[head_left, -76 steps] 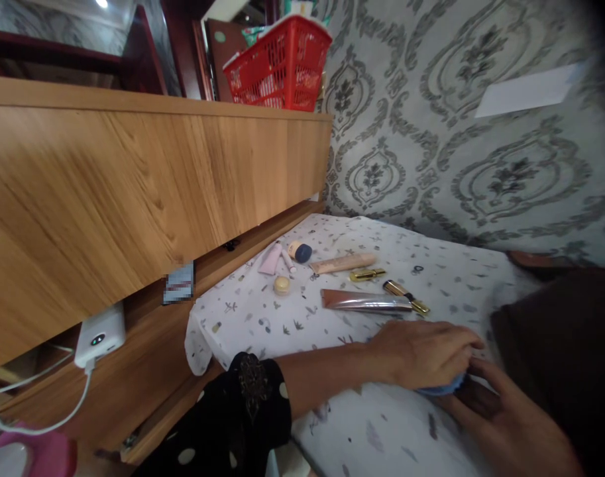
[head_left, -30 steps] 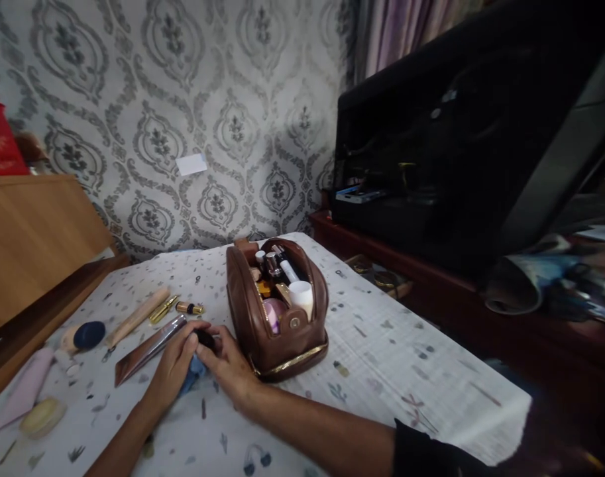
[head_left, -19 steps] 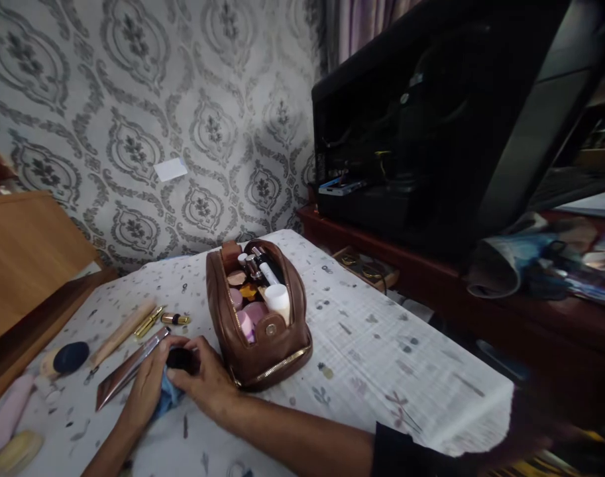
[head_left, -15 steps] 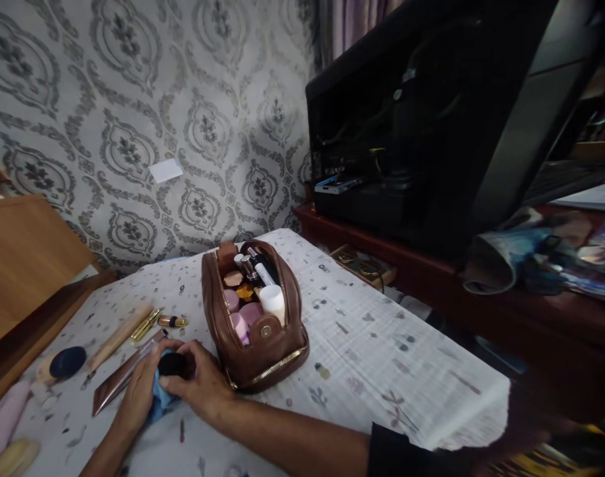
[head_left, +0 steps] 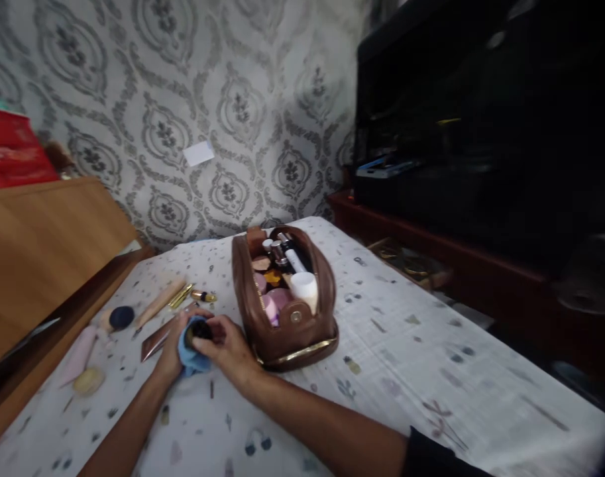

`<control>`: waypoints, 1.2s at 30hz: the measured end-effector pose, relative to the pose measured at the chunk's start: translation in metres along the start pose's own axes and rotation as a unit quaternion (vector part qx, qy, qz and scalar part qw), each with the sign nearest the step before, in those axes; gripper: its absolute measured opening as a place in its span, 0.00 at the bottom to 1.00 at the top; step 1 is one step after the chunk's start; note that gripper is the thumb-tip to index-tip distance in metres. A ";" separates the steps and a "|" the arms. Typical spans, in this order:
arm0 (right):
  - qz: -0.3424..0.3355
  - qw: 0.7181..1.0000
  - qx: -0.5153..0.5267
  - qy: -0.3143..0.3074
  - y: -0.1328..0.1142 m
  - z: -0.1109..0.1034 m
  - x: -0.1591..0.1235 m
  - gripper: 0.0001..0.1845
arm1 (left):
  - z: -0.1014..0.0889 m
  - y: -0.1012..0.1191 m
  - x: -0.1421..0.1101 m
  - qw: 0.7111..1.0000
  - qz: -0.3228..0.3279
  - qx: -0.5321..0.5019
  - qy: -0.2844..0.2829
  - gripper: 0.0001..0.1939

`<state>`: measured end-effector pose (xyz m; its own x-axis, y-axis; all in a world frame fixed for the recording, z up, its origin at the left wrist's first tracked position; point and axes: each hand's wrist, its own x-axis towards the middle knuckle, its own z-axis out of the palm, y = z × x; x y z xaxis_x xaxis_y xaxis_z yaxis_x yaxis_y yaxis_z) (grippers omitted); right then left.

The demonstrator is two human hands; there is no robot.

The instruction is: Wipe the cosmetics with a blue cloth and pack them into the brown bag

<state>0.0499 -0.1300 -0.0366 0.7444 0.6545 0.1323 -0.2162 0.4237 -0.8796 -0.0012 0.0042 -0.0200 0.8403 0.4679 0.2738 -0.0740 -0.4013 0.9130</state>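
A small dark round container (head_left: 199,331), its exact kind unclear, sits between my two hands above the table. My left hand (head_left: 173,344) is closed on a light-blue cloth (head_left: 195,362) wrapped about the container's side. Thumb and fingers of my right hand (head_left: 232,351) grip the container from the right. Just right of that hand stands an unzipped brown makeup bag (head_left: 290,339). Inside it are a white-lidded jar (head_left: 305,286), pink items (head_left: 277,301) and several small tubes (head_left: 295,260). A shiny rose-brown tube (head_left: 156,341) lies beside my left hand.
Left of my hands lie gold tubes (head_left: 181,296), a beige tube (head_left: 162,301), a dark-blue round item (head_left: 122,318), a pink tube (head_left: 81,352) and a yellowish round item (head_left: 88,381). A wooden panel (head_left: 48,245) borders the left; a black television (head_left: 481,146) stands right.
The view has swung left, so everything appears farther right. The dark container has turned in my hands and now shows a shinier side. Both hands keep their hold.
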 end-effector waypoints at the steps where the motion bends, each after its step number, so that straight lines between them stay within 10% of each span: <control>1: 0.000 1.000 -0.001 0.003 0.001 -0.001 0.001 0.19 | 0.000 0.001 0.000 1.000 0.007 0.012 -0.005 0.35; 16: -0.042 0.990 -0.137 0.008 0.021 -0.013 0.006 0.15 | 0.012 0.022 -0.014 0.984 0.118 0.135 -0.025 0.31; 36: -0.052 0.985 -0.163 -0.025 -0.018 0.001 -0.019 0.20 | 0.004 0.015 -0.006 0.993 0.041 0.091 0.055 0.23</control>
<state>0.0391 -0.1491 -0.0231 0.7186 0.6511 0.2442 0.0795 0.2719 -0.9590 -0.0054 -0.0077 -0.0090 0.7711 0.5072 0.3849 -0.0323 -0.5725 0.8193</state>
